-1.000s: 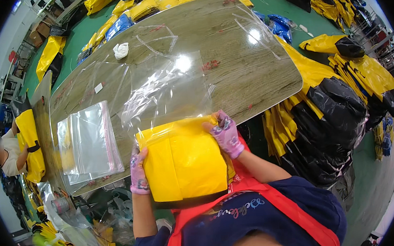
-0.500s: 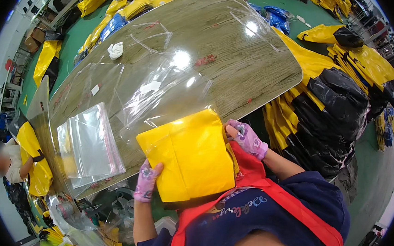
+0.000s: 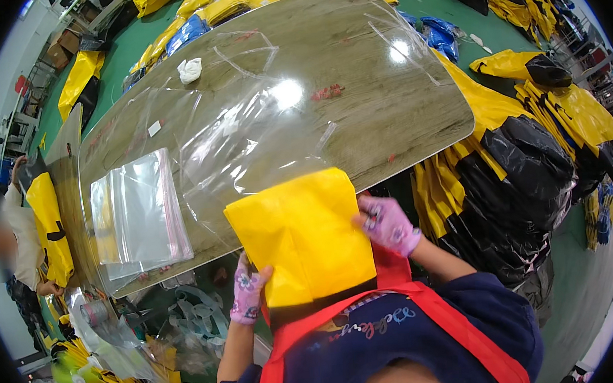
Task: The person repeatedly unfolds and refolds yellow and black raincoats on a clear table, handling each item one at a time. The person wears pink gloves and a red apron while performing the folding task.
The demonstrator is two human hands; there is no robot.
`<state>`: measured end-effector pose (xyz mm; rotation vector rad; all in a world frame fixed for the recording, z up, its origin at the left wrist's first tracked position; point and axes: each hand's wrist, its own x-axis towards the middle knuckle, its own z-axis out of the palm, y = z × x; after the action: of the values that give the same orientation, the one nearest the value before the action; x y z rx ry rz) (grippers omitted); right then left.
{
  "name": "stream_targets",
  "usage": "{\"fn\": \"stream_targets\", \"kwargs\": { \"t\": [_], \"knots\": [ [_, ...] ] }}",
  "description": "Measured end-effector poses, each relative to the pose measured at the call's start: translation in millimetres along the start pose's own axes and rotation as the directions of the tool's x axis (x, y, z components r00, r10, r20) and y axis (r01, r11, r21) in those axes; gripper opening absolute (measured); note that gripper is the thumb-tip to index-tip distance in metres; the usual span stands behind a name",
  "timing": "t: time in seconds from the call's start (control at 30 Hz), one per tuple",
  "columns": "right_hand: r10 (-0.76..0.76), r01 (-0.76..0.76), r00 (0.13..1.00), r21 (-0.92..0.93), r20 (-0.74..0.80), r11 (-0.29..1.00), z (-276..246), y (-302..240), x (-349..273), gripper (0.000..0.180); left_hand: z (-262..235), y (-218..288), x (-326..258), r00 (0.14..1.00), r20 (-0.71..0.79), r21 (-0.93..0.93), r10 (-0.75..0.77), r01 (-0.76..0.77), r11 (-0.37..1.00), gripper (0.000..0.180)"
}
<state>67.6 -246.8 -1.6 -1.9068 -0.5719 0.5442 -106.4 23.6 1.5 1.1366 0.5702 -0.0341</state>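
Note:
I hold a folded yellow garment or sheet (image 3: 303, 235) of smooth coated material, with a black strip along its near edge, in front of my body at the table's near edge. My left hand (image 3: 248, 291), in a pink flowered fingerless glove, grips its lower left side, thumb on top and fingers underneath. On the opposite side my right hand (image 3: 390, 227), gloved alike, is closed at the right edge, its fingertips slightly blurred. Just beyond the bundle, a clear plastic bag (image 3: 245, 146) lies spread on the table. A stack of clear bags (image 3: 139, 212) rests to the left.
The wood-grain table (image 3: 353, 51) bears a crumpled white wad (image 3: 190, 70) and a small white slip (image 3: 155, 128). Yellow-and-black goods (image 3: 520, 167) are heaped at the right. Packed yellow bundles (image 3: 227, 5) line the far side. Another person (image 3: 18, 236) works at the far left.
The yellow bundle and both hands have shifted slightly right. Its near edge now shows more black, and the loose right edge lies flatter. The person at left has moved an arm.

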Motion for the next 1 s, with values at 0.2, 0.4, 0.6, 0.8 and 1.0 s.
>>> {"fn": "stream_targets", "kwargs": {
  "t": [0.2, 0.4, 0.6, 0.8, 1.0],
  "knots": [
    [-0.465, 0.469, 0.883, -0.121, 0.057, 0.875, -24.6, 36.7, 98.9, 0.025, -9.4, -3.7, 7.7, 0.999, 0.032, -0.115, -0.037, 0.041, 0.992, 0.065],
    [0.183, -0.443, 0.850, 0.480, 0.494, 0.758, -15.4, -17.0, 109.6, 0.042, -9.3, 3.5, 0.6, 0.996, 0.072, -0.162, -0.058, 0.069, 0.984, 0.066],
    [0.128, -0.254, 0.963, 0.637, 0.238, 0.728, -12.6, -21.5, 101.3, 0.017, -13.2, 0.5, 6.2, 0.988, 0.095, -0.176, -0.121, 0.136, 0.975, 0.065],
    [0.189, -0.198, 0.980, 0.494, 0.067, 0.847, -24.7, -14.3, 98.9, 0.016, -15.4, 2.1, 11.9, 0.980, 0.126, -0.170, -0.156, 0.177, 0.969, 0.057],
    [0.069, -0.073, 0.996, 0.066, 0.064, 0.995, -25.3, 1.6, 66.9, 0.012, -15.2, 1.2, 12.0, 0.984, 0.097, -0.134, -0.151, 0.164, 0.977, 0.055]
  ]
}}
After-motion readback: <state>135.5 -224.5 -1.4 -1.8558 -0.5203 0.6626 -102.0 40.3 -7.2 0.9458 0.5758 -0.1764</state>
